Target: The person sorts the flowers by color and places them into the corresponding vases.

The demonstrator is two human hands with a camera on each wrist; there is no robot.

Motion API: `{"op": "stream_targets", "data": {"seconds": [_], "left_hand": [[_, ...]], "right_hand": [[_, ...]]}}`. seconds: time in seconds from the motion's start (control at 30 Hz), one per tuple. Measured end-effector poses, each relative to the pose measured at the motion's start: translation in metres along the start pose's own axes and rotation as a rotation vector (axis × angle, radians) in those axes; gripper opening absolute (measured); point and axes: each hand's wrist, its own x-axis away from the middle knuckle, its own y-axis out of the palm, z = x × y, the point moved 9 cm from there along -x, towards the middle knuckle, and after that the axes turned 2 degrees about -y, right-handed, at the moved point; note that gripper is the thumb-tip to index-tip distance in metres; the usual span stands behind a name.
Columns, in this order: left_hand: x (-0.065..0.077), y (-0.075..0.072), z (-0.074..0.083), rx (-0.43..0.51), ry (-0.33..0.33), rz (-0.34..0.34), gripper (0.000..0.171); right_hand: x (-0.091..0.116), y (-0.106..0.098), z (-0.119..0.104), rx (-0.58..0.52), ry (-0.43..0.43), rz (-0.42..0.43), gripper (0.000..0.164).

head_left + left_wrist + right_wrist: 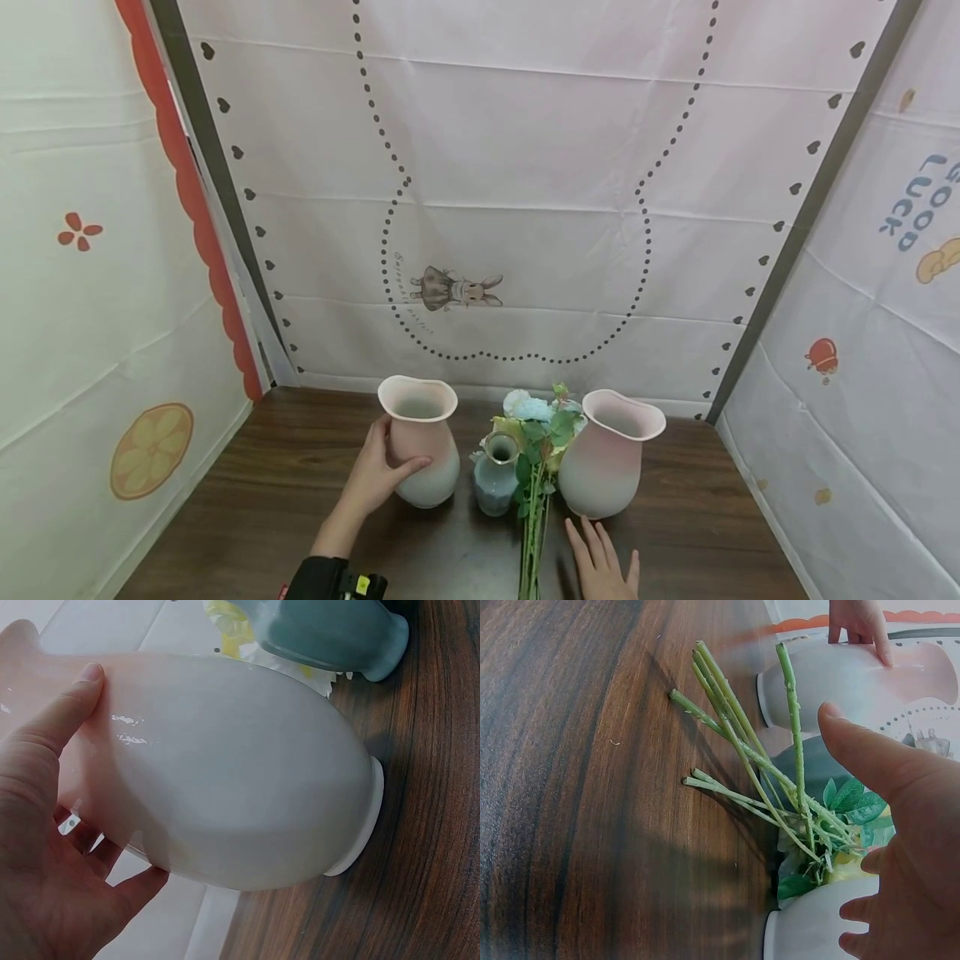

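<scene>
My left hand [377,473] holds a pink-to-white vase [437,462] with a wavy rim, thumb on the near side and fingers round the far side. In the left wrist view, the vase [240,765] has its foot right at the wood. My right hand [602,568] is low at the right, fingers straight and spread, fingertips close to the foot of a second, similar vase [603,471]. Between the vases stands a small blue-grey vase [495,490]. Artificial flowers [531,408] lean beside it, their long green stems [735,727] pointing toward me.
Everything stands on a dark wood-grain table [285,475]. A printed white cloth [517,250] rises behind it, with more cloth panels on the left [67,350] and right [862,400].
</scene>
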Motion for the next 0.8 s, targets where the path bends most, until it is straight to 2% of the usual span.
{"op": "stream_targets", "data": {"seconds": [0.37, 0.8], "left_hand": [[0.0013, -0.0002, 0.0013, 0.01, 0.017, 0.0, 0.103], [0.0001, 0.0022, -0.0031, 0.022, 0.022, -0.003, 0.101]], "right_hand": [[0.0002, 0.0022, -0.0002, -0.019, 0.012, -0.011, 0.11], [0.0026, 0.0046, 0.0007, 0.005, 0.006, 0.074, 0.106]]}}
